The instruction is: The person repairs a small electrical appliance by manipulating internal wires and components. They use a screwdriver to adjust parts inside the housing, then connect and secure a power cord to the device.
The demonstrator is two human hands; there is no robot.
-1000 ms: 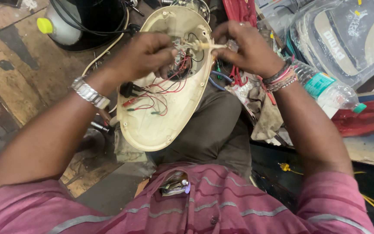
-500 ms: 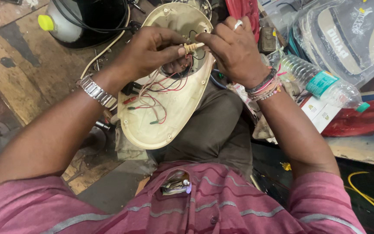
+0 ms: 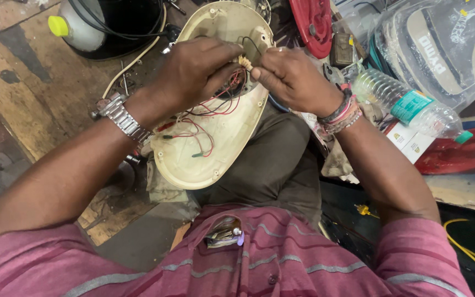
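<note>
A cream plastic housing shell [image 3: 204, 159] lies tilted on my lap, open side up, with red and black wires [image 3: 199, 135] running inside it. My left hand [image 3: 196, 71] hovers over the upper part of the shell and pinches one end of a small tan sleeve-like piece [image 3: 244, 62]. My right hand [image 3: 292, 77] pinches the other end of that piece from the right. Both hands meet above the shell's wiring. A metal watch sits on my left wrist, and coloured bands circle my right wrist.
A clear plastic water bottle [image 3: 408, 107] lies to the right beside small cartons. A white jug with a yellow cap [image 3: 75, 30] and a black round object stand at top left on the wooden floor [image 3: 23, 93]. A red cable reel [image 3: 314, 22] sits at the top.
Both hands have shifted slightly left and closer together over the shell, still pinching the small tan piece. The view has tilted a little.
</note>
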